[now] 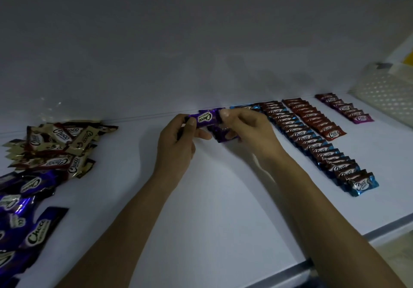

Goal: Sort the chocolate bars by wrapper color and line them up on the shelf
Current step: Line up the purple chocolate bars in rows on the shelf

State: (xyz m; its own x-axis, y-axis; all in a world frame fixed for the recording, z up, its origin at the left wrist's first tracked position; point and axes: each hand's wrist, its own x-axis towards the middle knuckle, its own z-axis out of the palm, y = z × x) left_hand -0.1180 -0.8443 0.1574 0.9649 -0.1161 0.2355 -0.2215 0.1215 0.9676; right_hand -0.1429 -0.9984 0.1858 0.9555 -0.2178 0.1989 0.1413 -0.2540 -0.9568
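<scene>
Both hands meet at the back middle of the white shelf. My left hand and my right hand pinch the two ends of one dark purple chocolate bar, held level just above the shelf. Under my right hand lie more dark purple bars, partly hidden. To the right run three slanted rows: a long blue row, a red row and a short violet-pink row. At the left lie a gold and red pile and a dark purple pile.
A white perforated basket stands at the far right of the shelf. The shelf's front edge runs diagonally at the lower right. A white back wall closes the shelf behind the bars.
</scene>
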